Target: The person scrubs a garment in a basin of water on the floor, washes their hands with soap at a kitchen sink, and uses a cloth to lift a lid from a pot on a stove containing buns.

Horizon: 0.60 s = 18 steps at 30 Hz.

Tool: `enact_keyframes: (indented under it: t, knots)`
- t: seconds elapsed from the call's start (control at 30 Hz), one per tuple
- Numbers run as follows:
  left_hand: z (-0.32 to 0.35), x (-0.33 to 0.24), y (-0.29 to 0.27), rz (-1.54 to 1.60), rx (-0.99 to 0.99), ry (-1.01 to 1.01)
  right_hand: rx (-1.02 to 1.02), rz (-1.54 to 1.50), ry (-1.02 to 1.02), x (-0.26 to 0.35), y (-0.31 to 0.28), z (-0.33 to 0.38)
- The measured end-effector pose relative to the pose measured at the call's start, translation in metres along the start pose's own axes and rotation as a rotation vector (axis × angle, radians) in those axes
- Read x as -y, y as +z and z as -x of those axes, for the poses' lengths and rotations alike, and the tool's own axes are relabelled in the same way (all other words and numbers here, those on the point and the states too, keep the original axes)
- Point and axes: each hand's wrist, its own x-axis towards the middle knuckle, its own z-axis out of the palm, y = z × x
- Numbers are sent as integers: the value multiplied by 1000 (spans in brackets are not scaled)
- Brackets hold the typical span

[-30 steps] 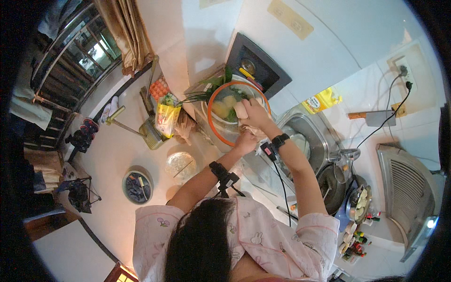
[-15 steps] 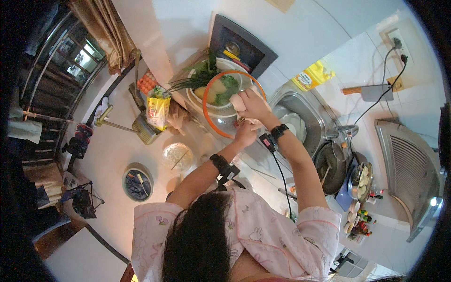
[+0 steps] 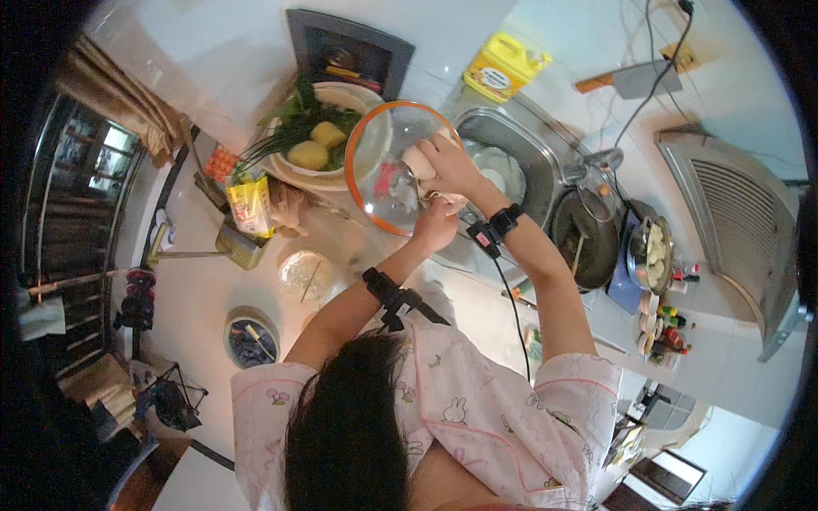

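A glass pot lid (image 3: pixel 388 175) with an orange rim is held tilted above the counter (image 3: pixel 196 298), over the stretch between the sink (image 3: pixel 511 166) and a wide plate of vegetables (image 3: pixel 319 149). The right hand (image 3: pixel 447 162) lies across the lid's far side with its fingers curled onto the knob area, clasping the lid. The left hand (image 3: pixel 434 226) is pressed against the lid's near rim with a crumpled pale cloth or sponge bunched under it; how firmly it grips that wad cannot be told. Both wrists wear dark bands, and a thin cable hangs from the right one.

The plate, just beside the lid toward the counter's back edge, carries two yellowish potatoes and long green leaves. A yellow snack bag (image 3: pixel 250 204) stands near the plate on the counter's left part, with a metal holder (image 3: pixel 239 247) touching its lower side. Nearer the front edge sit a clear round lid (image 3: pixel 305 274) and a small dark bowl (image 3: pixel 251 341). Right of the sink a dark pan (image 3: pixel 588 243) rests on the stove, and a smaller pan of pale slices (image 3: pixel 652 251) stands beside it. A yellow bottle (image 3: pixel 503 68) sits at the back wall behind the sink.
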Motion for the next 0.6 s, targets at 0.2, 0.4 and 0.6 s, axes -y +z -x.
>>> enact_keyframes:
  t: [0.2, 0.4, 0.6]
  knots:
    - [-1, -33, 55, -16, 123, -17, 70, -18, 145, -36, -30, 66]
    - [-26, -56, 89, -117, 176, -72, 230, 4, 527, -86, -30, 113]
    - [-55, -43, 116, -60, 144, -215, 249, -84, 799, -139, -8, 137]
